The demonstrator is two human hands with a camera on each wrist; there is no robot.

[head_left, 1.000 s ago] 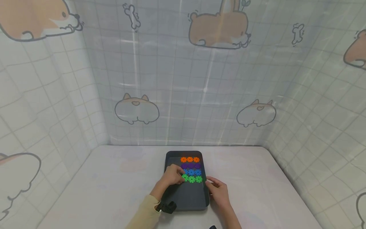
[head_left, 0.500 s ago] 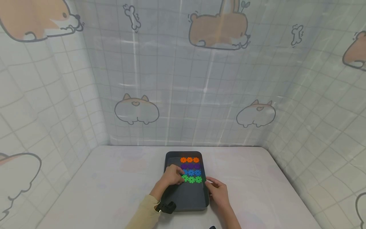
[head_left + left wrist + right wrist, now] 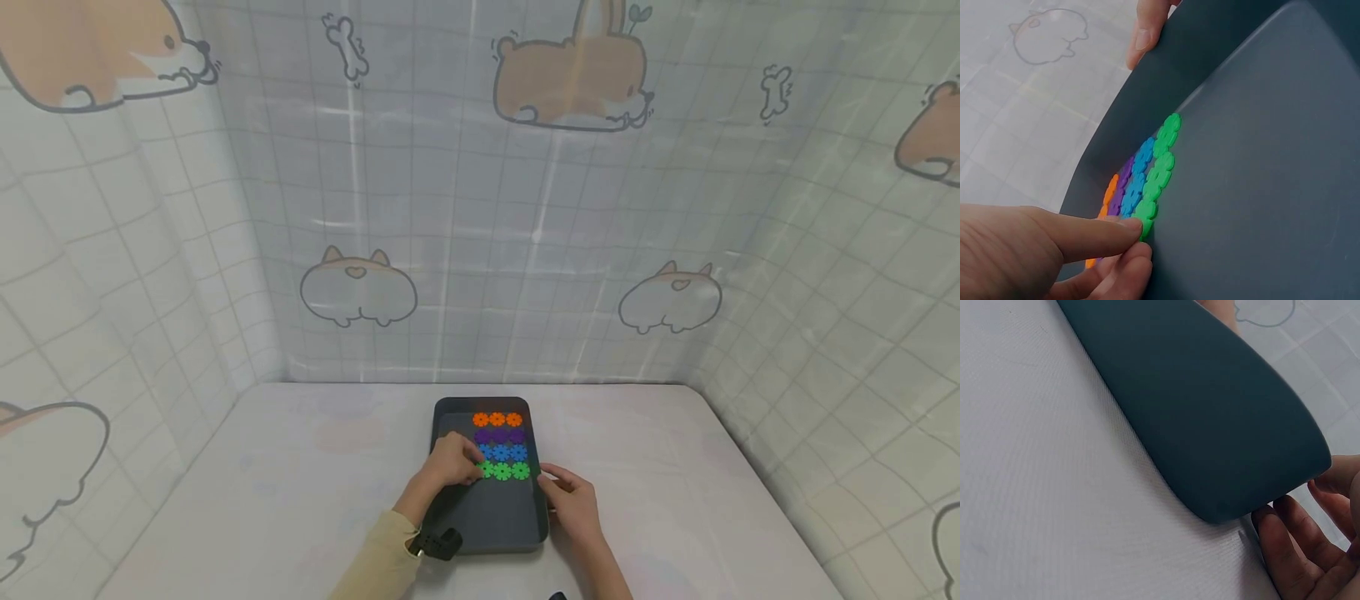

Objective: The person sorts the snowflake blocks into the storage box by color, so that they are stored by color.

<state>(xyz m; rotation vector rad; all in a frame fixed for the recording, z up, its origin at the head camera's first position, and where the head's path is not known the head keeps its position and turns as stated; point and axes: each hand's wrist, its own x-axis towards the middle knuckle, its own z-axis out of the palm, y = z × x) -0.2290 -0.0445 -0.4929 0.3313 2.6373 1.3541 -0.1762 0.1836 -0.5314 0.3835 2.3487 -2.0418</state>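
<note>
Inside a dark grey tray (image 3: 495, 521), flower-shaped plastic discs form short rows, each in one colour. Orange discs (image 3: 497, 419) lie farthest away, followed by purple discs (image 3: 500, 436), blue discs (image 3: 501, 452) and green discs (image 3: 502, 472). My left hand (image 3: 450, 461) reaches over the tray's left wall and pinches the left-end green disc (image 3: 1145, 211) between thumb and fingers, with that disc close against the one beside it. At the tray's right side, my right hand (image 3: 576, 502) touches the outer wall with bent, relaxed fingers (image 3: 1285, 550); it grips nothing.
The tray stands on a pale cloth-covered table (image 3: 300, 483). Around it hangs a white gridded curtain (image 3: 480, 208) with cartoon animals on the back and both sides. A black band (image 3: 438, 544) is on my left wrist, close to the tray's near left corner.
The left fingertips have shifted slightly at the left-end green disc, which now lies more level with its row. The right hand has stayed at the tray's side.
</note>
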